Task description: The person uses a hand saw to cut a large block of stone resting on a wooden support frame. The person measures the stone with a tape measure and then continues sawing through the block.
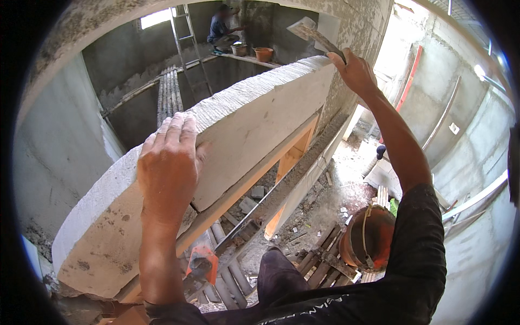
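Pale lightweight concrete blocks point(265, 114) stand on edge in a row above a wooden frame, curving across the view. A rough, white surface runs along their top. My left hand point(170, 157) lies over this top edge, fingers stretched flat across it and the thumb against the near face. Higher up at the right, my right hand point(355, 73) is closed round the dark handle end of a long tool point(314, 33). The tool's broad, flat head is crusted with mortar and points up and left, above the row's far end. Its exact kind is unclear.
Beyond the blocks, a person point(221, 28) crouches on planks near buckets point(264, 54), beside a ladder point(187, 38). Below me, a mortar-stained bucket point(363, 238) rests on wooden slats. An orange object point(202, 264) sits under my left forearm. Rubble point(330, 211) covers the floor.
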Demonstrator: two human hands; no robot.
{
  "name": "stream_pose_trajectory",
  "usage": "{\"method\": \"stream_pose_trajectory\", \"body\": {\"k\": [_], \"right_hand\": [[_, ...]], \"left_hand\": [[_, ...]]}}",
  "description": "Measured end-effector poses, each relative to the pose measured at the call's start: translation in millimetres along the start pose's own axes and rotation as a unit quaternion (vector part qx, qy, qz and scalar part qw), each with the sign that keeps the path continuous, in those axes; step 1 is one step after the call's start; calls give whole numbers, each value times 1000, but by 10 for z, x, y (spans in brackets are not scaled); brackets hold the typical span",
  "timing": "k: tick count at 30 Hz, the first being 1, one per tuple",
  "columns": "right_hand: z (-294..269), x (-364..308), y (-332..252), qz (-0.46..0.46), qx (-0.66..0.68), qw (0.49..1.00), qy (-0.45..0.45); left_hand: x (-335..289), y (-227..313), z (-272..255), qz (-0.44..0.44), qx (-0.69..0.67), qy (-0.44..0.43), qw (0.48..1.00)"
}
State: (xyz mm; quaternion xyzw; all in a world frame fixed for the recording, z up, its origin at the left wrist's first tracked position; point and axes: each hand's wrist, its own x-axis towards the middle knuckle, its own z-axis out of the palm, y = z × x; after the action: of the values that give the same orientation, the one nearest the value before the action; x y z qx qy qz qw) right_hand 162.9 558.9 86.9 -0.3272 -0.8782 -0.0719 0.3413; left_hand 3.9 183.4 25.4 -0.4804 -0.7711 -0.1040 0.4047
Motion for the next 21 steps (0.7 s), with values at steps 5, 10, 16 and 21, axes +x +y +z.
{"method": "stream_pose_trajectory", "body": {"k": [5,10,16,21], "right_hand": [[142,128,230,14,-105,992,-72],[50,68,-29,-4,-17,1000,-11],[141,204,121,4,-137,988,-77],[180,60,-19,-13,-70,997,-20]], "left_hand": [[33,31,41,7,-6,8,1000],[15,2,19,0,5,-3,1000],[58,60,44,-1,-28,10,1000],[20,34,-6,-11,-11,-3,1000]]}}
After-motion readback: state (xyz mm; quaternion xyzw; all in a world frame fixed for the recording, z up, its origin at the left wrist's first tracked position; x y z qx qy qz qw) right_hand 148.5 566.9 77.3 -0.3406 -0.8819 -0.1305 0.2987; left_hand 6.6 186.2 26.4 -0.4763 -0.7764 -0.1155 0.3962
